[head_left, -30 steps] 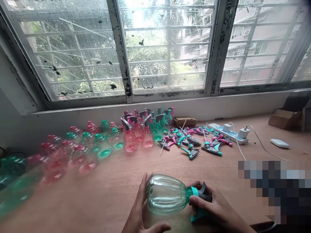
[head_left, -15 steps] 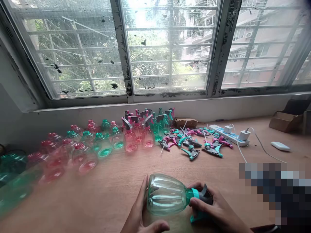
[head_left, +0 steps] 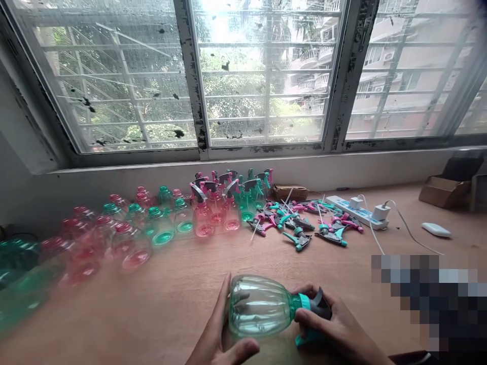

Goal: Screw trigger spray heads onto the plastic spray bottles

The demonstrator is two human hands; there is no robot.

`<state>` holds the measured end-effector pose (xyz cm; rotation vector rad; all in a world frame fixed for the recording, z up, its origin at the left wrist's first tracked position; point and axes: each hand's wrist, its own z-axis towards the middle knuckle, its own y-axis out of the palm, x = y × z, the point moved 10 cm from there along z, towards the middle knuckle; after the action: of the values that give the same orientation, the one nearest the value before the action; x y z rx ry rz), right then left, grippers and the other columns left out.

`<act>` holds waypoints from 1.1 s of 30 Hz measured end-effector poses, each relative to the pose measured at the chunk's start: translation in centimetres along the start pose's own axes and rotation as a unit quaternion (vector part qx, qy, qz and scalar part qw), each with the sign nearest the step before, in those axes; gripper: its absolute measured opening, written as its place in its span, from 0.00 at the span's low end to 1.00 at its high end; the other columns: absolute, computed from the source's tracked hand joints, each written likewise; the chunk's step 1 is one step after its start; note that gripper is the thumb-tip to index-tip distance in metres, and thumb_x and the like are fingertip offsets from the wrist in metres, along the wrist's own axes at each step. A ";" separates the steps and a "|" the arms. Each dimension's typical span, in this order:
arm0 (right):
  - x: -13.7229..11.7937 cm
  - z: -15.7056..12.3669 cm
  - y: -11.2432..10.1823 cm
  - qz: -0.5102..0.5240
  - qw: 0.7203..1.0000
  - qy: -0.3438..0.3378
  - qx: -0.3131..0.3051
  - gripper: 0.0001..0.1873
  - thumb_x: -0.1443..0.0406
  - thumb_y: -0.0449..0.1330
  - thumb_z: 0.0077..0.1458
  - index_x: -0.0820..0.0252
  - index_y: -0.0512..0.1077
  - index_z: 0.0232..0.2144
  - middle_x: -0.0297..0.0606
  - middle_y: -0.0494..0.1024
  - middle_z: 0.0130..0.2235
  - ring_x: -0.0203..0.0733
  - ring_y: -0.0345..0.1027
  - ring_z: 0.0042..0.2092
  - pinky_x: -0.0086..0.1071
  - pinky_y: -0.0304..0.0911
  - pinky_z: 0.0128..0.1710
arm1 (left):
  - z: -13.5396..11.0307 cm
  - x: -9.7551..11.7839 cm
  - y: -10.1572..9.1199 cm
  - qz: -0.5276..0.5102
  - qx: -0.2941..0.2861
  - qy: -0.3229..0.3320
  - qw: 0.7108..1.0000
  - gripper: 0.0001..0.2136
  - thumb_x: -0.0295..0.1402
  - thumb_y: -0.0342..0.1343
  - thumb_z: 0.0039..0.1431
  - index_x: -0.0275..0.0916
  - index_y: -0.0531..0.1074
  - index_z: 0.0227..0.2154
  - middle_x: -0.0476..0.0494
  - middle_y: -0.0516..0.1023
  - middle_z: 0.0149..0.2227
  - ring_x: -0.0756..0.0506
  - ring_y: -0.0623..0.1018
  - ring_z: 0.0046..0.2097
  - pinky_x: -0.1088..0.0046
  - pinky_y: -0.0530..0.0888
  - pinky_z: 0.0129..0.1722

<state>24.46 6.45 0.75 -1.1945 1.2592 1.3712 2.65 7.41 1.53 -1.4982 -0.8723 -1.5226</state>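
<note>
One clear green spray bottle [head_left: 261, 306] is lying sideways between my hands, nearer to me than the pile of loose trigger heads [head_left: 299, 241]. My right hand [head_left: 331, 322] is gripping the gray-and-turquoise sprayer [head_left: 321, 305] at its neck, thumb and fingers curled tight. My left hand [head_left: 216, 332] is cupping the base, spread wide, its thumb standing apart from the fingers; how much it is supporting I cannot tell. Just left of the pile, pink and green spray bottles with sprayers on [head_left: 205, 223] are standing upright; farther left, bare-necked pink and green bottles [head_left: 155, 228] are crowding together. Right of the pile, a white power strip [head_left: 363, 213] is carrying two plugs, and a white mouse [head_left: 436, 229] is resting farther off. Behind the pile, a small brown carton [head_left: 291, 192] is sitting below the barred window [head_left: 262, 101].
</note>
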 end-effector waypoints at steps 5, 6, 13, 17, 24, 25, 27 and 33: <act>0.2 0.1 0.0 0.037 0.999 0.018 -0.004 0.23 0.52 0.73 0.47 0.63 0.76 0.38 0.32 0.79 0.25 0.38 0.72 0.27 0.30 0.67 0.28 | 0.4 0.1 -0.1 -0.003 -0.004 0.005 1.000 0.45 0.42 0.66 0.57 0.50 0.45 0.70 0.43 0.47 0.75 0.37 0.49 0.74 0.54 0.44 0.73; 0.2 0.1 0.0 0.047 0.999 0.023 -0.003 0.23 0.52 0.73 0.47 0.63 0.76 0.38 0.32 0.79 0.24 0.39 0.72 0.27 0.31 0.68 0.28 | 0.4 0.2 -0.1 -0.010 -0.003 0.013 1.000 0.44 0.41 0.65 0.57 0.53 0.45 0.70 0.45 0.49 0.74 0.38 0.51 0.74 0.55 0.46 0.73; 0.1 0.1 0.2 0.027 1.000 0.009 -0.010 0.22 0.53 0.73 0.46 0.62 0.76 0.37 0.31 0.78 0.23 0.37 0.70 0.26 0.29 0.65 0.27 | 0.6 -0.3 0.0 -0.037 -0.001 -0.012 0.999 0.52 0.47 0.67 0.53 0.45 0.40 0.71 0.40 0.44 0.75 0.35 0.48 0.74 0.53 0.44 0.73; 0.0 0.1 0.2 0.015 1.000 0.001 -0.011 0.22 0.53 0.73 0.47 0.62 0.77 0.37 0.31 0.78 0.23 0.37 0.70 0.26 0.28 0.64 0.27 | 0.8 0.7 0.3 -0.040 -0.007 0.001 0.999 0.46 0.44 0.67 0.54 0.43 0.48 0.70 0.38 0.52 0.74 0.33 0.53 0.73 0.52 0.51 0.72; 0.1 0.2 -0.1 0.047 0.999 0.013 0.008 0.21 0.53 0.73 0.46 0.61 0.77 0.36 0.33 0.81 0.26 0.39 0.74 0.26 0.30 0.68 0.28 | 0.5 0.3 0.4 -0.039 -0.022 0.019 0.999 0.45 0.40 0.65 0.58 0.55 0.42 0.70 0.47 0.52 0.74 0.38 0.52 0.73 0.53 0.45 0.73; 0.1 0.1 0.0 0.039 0.999 0.011 0.007 0.21 0.53 0.73 0.46 0.61 0.77 0.36 0.32 0.81 0.25 0.39 0.73 0.26 0.30 0.68 0.28 | 0.5 0.4 0.4 -0.029 -0.025 0.021 0.999 0.46 0.41 0.66 0.57 0.53 0.41 0.71 0.45 0.52 0.74 0.36 0.51 0.73 0.52 0.45 0.73; -0.2 0.1 0.1 0.020 1.000 0.005 0.003 0.21 0.52 0.73 0.46 0.61 0.77 0.35 0.32 0.80 0.23 0.39 0.73 0.25 0.30 0.67 0.27 | 0.5 0.7 0.4 -0.014 -0.025 0.027 0.999 0.47 0.45 0.66 0.55 0.48 0.44 0.71 0.42 0.52 0.74 0.33 0.49 0.73 0.50 0.46 0.72; -0.4 0.0 0.2 0.005 1.000 0.009 0.002 0.21 0.50 0.72 0.47 0.60 0.76 0.34 0.31 0.78 0.23 0.40 0.73 0.26 0.30 0.68 0.27 | 0.8 0.2 0.3 -0.018 -0.017 0.014 1.000 0.43 0.44 0.64 0.57 0.48 0.48 0.70 0.42 0.52 0.74 0.34 0.52 0.73 0.52 0.49 0.72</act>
<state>24.31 6.42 1.15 -1.2016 1.2817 1.3681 3.30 7.93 1.71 -1.4887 -0.8652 -1.5892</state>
